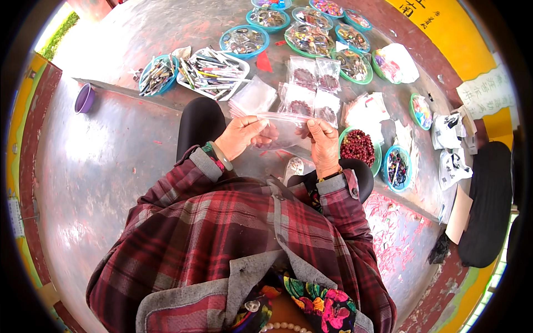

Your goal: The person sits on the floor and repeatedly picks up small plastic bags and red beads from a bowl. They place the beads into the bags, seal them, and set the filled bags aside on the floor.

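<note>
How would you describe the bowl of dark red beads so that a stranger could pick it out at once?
Start from the person's right hand, which holds a clear plastic bag with the left hand. Just right of that hand sits a green-rimmed bowl. It alone is heaped with dark red beads; the blue bowl beside it holds mixed dark pieces.

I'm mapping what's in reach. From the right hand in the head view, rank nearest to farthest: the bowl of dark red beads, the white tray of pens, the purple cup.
From the right hand:
1. Bowl of dark red beads, just right of it.
2. White tray of pens, ahead, to the left.
3. Purple cup, far left.
</note>
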Demonstrator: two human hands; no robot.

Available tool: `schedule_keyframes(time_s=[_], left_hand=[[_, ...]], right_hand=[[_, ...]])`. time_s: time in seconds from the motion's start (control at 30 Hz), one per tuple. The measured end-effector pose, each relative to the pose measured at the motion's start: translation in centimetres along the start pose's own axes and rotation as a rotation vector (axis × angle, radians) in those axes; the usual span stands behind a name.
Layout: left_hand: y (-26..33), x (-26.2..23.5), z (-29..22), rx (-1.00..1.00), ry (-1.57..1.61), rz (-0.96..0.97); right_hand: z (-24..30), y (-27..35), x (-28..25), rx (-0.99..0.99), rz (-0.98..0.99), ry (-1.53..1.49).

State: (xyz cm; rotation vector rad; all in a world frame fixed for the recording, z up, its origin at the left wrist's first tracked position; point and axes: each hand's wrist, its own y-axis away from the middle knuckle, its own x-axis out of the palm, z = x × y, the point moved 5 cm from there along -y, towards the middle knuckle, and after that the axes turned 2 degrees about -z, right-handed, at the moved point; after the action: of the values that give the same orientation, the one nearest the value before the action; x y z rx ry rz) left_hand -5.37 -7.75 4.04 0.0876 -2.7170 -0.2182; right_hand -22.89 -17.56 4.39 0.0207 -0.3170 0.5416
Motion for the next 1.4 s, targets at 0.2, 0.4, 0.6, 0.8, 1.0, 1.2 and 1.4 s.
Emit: schedule_keyframes(time_s=[0.2,0.4,0.6,0.8,1.0,1.2,1.4], left_hand=[[0.1,-0.2,-0.7,0.085,-0.311,-0.027],[-0.1,0.2,1.6,0.184,-0.787,0.056],[0.3,2.3,0.6,0.380,-1.028,0.107],[0.3,2.4,0.9,0.385,-1.055,0.089],[0.2,2.0,1.2,0.369,-0.974,0.075],[0.5,2.7,0.7,0.335,-1.126,0.099],[0.1,2.3,1.5,0.325,-0.991,0.132]], right_hand=[[1.6,0.1,0.3,-0.082,-0.008,0.082],[2.9,0.8,3.3,-0.446,0.232,0.687],[1.5,1.5,4.0,-0.452,0.278,0.719],[1.0,1.2,3.4,-0.349,0.194,0.642],[0.9,1.3,3.5,-0.380,0.263,0.668],[1.1,1.3,3.7,-0.372,0.289,0.666],[0.3,1.1,3.2,-0.280,0.224,0.454]])
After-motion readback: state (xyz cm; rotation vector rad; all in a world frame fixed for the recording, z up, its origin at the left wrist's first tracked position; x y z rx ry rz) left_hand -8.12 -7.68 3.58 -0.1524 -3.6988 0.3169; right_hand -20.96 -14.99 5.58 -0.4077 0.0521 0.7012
